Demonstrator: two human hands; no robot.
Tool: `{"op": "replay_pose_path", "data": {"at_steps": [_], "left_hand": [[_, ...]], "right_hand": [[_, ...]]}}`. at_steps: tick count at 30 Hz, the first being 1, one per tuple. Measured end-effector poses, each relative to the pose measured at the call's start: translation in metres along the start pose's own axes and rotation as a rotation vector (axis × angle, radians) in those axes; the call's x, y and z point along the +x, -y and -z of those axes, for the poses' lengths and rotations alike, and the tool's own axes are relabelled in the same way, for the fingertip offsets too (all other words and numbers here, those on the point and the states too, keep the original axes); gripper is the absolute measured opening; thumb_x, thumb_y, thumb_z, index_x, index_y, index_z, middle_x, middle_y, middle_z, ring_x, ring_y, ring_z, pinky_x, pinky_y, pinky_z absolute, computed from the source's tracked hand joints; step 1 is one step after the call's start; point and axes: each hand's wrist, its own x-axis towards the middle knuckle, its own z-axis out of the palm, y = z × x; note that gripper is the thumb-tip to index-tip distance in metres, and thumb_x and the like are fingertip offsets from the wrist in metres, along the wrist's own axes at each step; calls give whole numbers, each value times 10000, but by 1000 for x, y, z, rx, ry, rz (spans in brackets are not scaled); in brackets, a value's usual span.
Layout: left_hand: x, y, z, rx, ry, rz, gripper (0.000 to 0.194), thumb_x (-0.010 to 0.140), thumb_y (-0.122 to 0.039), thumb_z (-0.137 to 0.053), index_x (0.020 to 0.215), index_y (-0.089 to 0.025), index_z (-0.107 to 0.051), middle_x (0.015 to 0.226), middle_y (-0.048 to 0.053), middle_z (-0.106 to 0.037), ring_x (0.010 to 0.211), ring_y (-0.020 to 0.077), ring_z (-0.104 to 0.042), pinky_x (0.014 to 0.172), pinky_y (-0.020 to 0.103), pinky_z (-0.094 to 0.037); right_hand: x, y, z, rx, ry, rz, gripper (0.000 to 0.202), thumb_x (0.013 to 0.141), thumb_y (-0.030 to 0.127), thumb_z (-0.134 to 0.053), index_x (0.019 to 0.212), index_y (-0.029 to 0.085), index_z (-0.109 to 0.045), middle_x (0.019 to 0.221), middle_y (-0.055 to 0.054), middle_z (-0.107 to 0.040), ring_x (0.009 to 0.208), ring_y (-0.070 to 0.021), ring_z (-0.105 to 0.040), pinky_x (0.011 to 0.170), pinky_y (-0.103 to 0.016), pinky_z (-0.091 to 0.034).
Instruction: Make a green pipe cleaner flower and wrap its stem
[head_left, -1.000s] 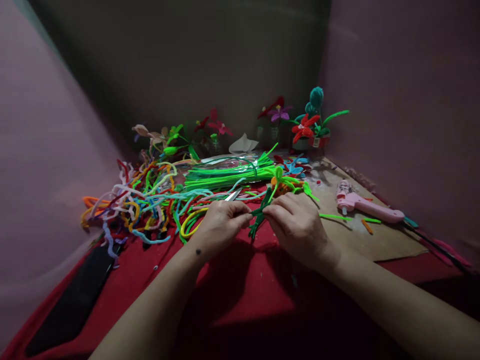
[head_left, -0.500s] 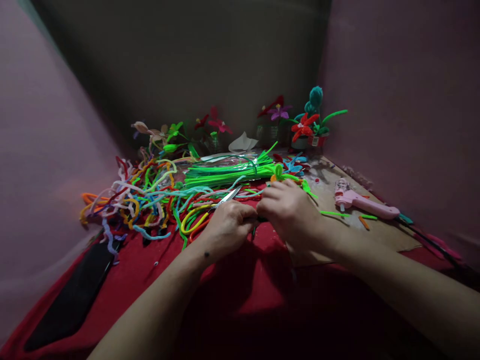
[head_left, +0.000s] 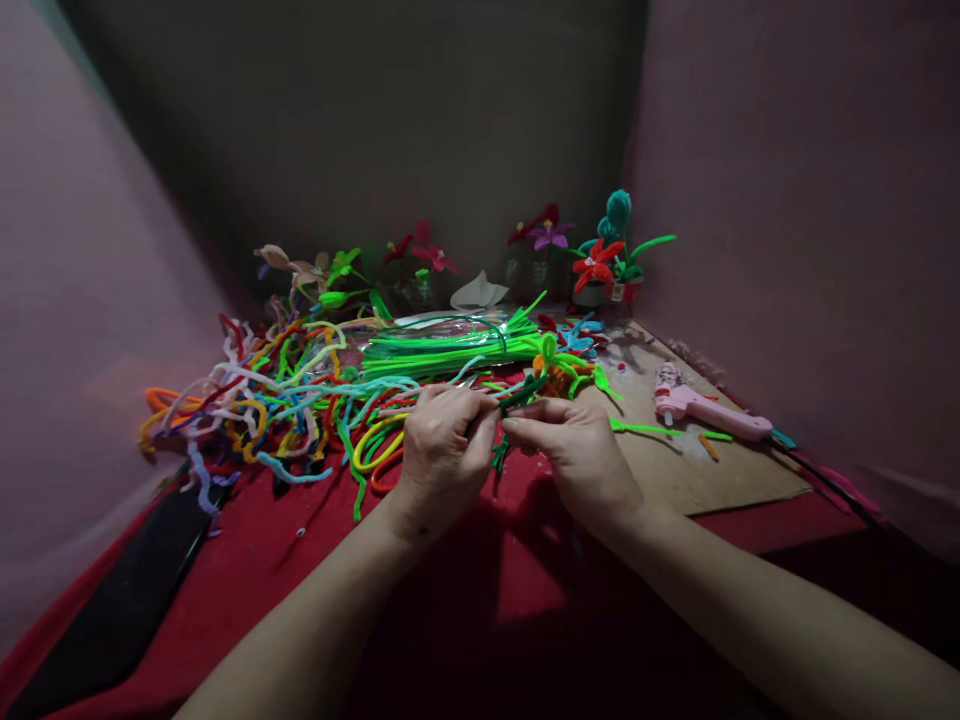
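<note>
Both hands meet over the red cloth around a dark green pipe cleaner (head_left: 523,395), its fuzzy ends poking out above and below the fingers. My left hand (head_left: 448,440) is closed on it, thumb against the curled fingers. From the other side my right hand (head_left: 581,450) pinches it between thumb and fingertips. Exactly how the piece is bent between the fingers is hidden. Just behind my left hand, the blades of scissors (head_left: 471,380) are mostly covered. Their yellow handle (head_left: 375,445) shows to the left of that hand.
Loose colored pipe cleaners (head_left: 277,400) heap up on the left, beside a packet of bright green ones (head_left: 450,345). A pink glue gun (head_left: 705,408) lies on cardboard (head_left: 735,485) at right. Pipe-cleaner flowers (head_left: 598,265) stand along the back. A black flat object (head_left: 112,600) rests at left.
My right hand has turned, so its thumb and fingertips now show. The dark green pipe cleaner has come into sight between the hands. My left hand now covers most of the scissor blades.
</note>
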Motion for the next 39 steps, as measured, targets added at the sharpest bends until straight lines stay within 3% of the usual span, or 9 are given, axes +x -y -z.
{"op": "replay_pose_path", "data": {"at_steps": [5,8,11,15,19,23,30,36,39], "left_hand": [[-2,2,-6,238,191,-132,183,749,-107,-460,603,-171,-549,560,23,-572,574,161,-527,767,380,-397],[0,6,-4,250,313,-237,191,705,-68,-448,561,-170,-520,535,21,-544,535,151,-492,760,379,-399],[4,8,2,113,386,-336,188,710,-43,-444,596,-166,-531,549,7,-556,544,132,-497,773,348,-402],[7,2,10,-52,364,-375,188,781,-80,-429,674,-173,-552,586,2,-582,580,123,-517,824,348,-398],[6,-7,13,-76,290,-382,167,803,-109,-439,718,-179,-565,618,12,-610,596,125,-525,858,378,-390],[5,-5,9,-27,271,-439,160,796,-86,-444,754,-175,-570,637,12,-624,614,123,-539,897,401,-369],[4,5,3,63,330,-451,182,795,-87,-431,720,-179,-570,609,-2,-593,600,117,-527,920,411,-358],[6,6,2,75,307,-449,166,791,-89,-448,718,-173,-571,616,0,-598,612,119,-531,907,403,-369],[6,8,0,118,325,-462,170,790,-89,-451,707,-172,-574,603,-4,-588,597,116,-516,911,403,-366]], "right_hand": [[-7,-8,5,-976,-68,739,241,804,135,-452,629,152,-617,631,-68,-585,651,-177,-494,621,-316,-353],[-3,-2,13,-1271,19,919,265,819,121,-430,621,145,-604,630,-76,-570,667,-187,-465,623,-330,-327],[11,16,26,-1060,170,701,184,785,139,-511,649,163,-632,708,-57,-597,740,-177,-479,668,-313,-345],[30,28,42,-384,545,-128,23,625,162,-637,611,145,-629,556,6,-550,540,-112,-455,532,-249,-330],[27,12,45,230,611,-548,64,543,82,-558,509,136,-547,433,32,-462,422,-85,-383,471,-240,-304],[17,1,44,436,646,-590,108,599,85,-520,503,133,-533,462,21,-475,422,-78,-369,480,-243,-319],[21,14,50,-31,463,-287,48,618,126,-650,631,81,-657,542,-20,-602,483,-79,-486,500,-215,-373],[16,7,47,162,529,-459,131,700,247,-620,715,132,-560,578,-39,-632,428,-121,-553,421,-229,-417],[12,7,45,38,491,-399,115,732,247,-580,701,138,-558,599,-33,-624,451,-112,-542,438,-226,-412]]}}
